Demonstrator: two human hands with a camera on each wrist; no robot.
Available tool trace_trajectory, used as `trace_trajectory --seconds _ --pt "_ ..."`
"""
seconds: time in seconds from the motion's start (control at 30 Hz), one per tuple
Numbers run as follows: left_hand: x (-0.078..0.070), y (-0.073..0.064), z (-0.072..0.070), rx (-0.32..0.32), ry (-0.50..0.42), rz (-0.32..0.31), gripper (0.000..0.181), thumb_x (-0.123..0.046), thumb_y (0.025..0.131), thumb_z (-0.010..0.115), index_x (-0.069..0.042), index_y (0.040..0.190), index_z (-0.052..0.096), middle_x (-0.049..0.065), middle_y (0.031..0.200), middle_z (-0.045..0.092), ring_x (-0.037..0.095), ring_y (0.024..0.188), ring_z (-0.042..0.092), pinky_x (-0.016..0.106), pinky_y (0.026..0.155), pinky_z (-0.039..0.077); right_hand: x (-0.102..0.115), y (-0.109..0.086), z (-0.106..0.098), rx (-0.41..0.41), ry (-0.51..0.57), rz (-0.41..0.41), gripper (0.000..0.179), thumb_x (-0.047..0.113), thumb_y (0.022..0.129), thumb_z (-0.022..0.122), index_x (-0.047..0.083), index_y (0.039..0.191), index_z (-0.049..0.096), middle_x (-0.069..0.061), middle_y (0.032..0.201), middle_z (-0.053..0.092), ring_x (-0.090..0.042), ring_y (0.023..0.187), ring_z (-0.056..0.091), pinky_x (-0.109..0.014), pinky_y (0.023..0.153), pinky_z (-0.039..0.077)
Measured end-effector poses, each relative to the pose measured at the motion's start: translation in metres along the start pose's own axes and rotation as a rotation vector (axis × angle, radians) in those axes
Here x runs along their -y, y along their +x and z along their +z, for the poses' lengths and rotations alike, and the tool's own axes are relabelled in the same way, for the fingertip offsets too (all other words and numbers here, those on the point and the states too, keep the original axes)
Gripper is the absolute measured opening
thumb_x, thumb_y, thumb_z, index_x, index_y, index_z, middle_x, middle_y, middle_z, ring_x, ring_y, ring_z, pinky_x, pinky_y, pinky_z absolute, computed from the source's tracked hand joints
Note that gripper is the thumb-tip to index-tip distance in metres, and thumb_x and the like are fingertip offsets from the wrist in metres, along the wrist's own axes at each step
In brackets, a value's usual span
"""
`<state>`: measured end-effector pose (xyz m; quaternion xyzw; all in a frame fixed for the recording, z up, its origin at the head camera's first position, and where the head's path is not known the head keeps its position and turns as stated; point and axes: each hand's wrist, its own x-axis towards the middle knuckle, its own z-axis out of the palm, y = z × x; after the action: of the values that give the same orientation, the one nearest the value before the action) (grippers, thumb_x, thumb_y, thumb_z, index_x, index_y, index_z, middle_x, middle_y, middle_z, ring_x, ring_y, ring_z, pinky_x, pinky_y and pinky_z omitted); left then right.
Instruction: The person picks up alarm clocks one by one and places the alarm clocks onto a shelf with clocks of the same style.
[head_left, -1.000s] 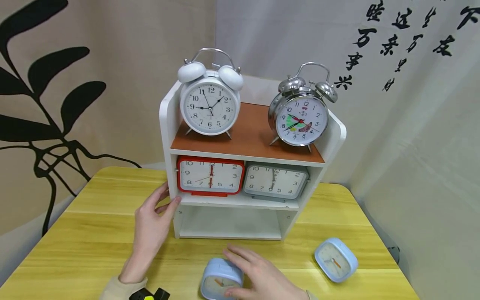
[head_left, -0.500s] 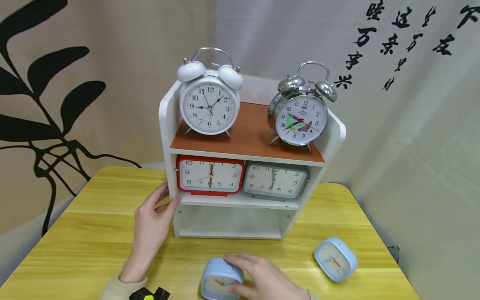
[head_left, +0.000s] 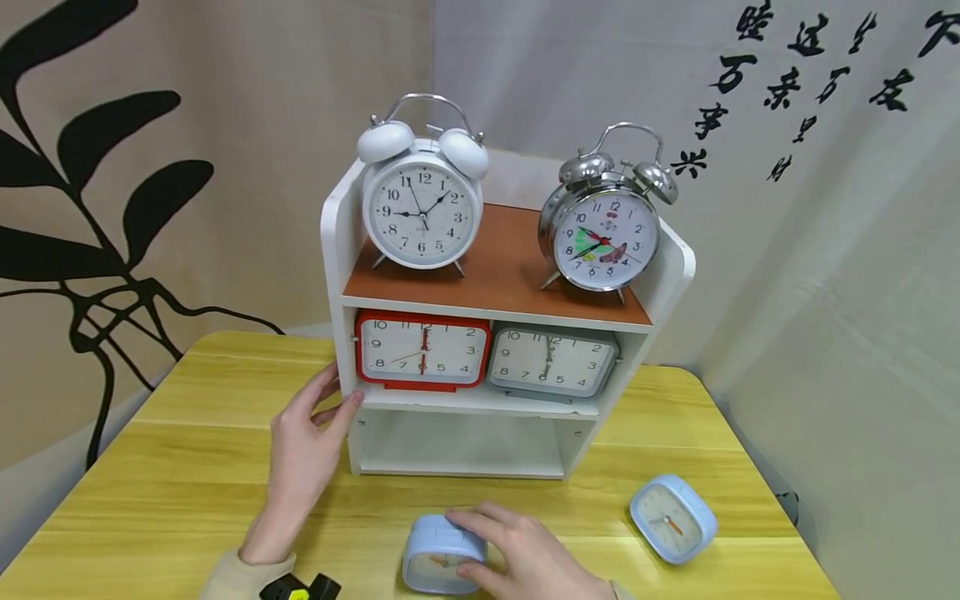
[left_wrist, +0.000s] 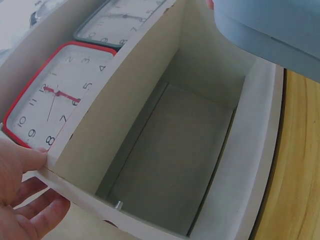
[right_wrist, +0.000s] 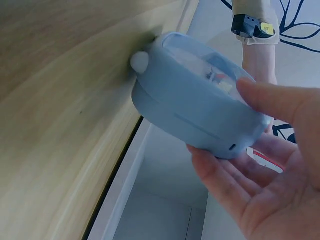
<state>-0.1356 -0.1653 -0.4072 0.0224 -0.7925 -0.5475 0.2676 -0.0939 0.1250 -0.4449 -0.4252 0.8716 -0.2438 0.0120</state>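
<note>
My right hand [head_left: 525, 554] grips a small light-blue alarm clock [head_left: 444, 546] in front of the shelf, with the thumb over its face side and the fingers behind it. In the right wrist view the blue clock [right_wrist: 195, 100] is tilted, one white foot [right_wrist: 140, 62] close to the wood. My left hand [head_left: 311, 446] holds the left side panel of a white shelf [head_left: 335, 275], thumb on the front edge, fingers on the outer side. Beside that thumb, in the left wrist view, sits a red-framed clock [left_wrist: 62, 95] on the middle level.
A second light-blue clock [head_left: 673, 519] lies to the right on the wooden table [head_left: 187, 433]. A grey clock [head_left: 552, 362] stands beside the red one. On the brown top stand a white twin-bell clock [head_left: 422, 212] and a silver one [head_left: 603, 237]. The bottom compartment [head_left: 457, 442] is bare.
My right hand's raised fingers have come down and closed around the blue clock, which now tilts slightly. My left hand keeps its hold on the shelf.
</note>
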Motion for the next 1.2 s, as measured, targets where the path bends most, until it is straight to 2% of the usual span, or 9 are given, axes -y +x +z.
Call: trace_trajectory --seconds 0.4,0.6,1.0,1.2 --pt "-0.001 0.0 0.0 -0.003 0.001 0.004 0.047 -0.007 0.1 0.071 -0.003 0.146 0.061 0.022 0.14 0.068 0.033 0.122 0.069 -0.004 0.083 0.052 0.0 0.0 0.011 -0.203 -0.13 -0.072 0.05 0.031 0.098 0.075 0.014 0.144 0.063 0.0 0.129 0.073 -0.013 0.109 0.073 -0.029 0.092 0.065" --pt "-0.002 0.0 -0.001 0.002 0.003 0.0 0.048 -0.007 0.1 0.07 -0.004 0.147 0.06 0.022 0.142 0.067 0.034 0.123 0.069 -0.004 0.083 0.051 -0.003 0.003 0.014 -0.316 -0.181 -0.136 0.053 0.028 0.094 0.079 0.011 0.141 0.064 -0.002 0.127 0.073 -0.014 0.107 0.074 -0.024 0.091 0.064" --pt "-0.001 0.001 -0.001 0.01 0.005 0.003 0.047 -0.009 0.101 0.07 -0.004 0.147 0.06 0.022 0.142 0.067 0.036 0.124 0.069 -0.005 0.084 0.05 -0.008 0.01 0.018 -0.391 -0.19 -0.105 0.056 0.025 0.09 0.083 0.013 0.142 0.065 0.0 0.127 0.073 -0.012 0.106 0.074 -0.025 0.09 0.065" --pt "-0.001 0.0 -0.001 0.014 0.006 0.001 0.048 -0.009 0.101 0.07 -0.004 0.147 0.059 0.022 0.143 0.066 0.037 0.125 0.069 -0.005 0.084 0.05 -0.011 0.018 0.02 -0.438 -0.248 -0.137 0.062 0.022 0.087 0.086 0.014 0.143 0.063 -0.001 0.129 0.072 -0.014 0.111 0.072 -0.025 0.095 0.064"
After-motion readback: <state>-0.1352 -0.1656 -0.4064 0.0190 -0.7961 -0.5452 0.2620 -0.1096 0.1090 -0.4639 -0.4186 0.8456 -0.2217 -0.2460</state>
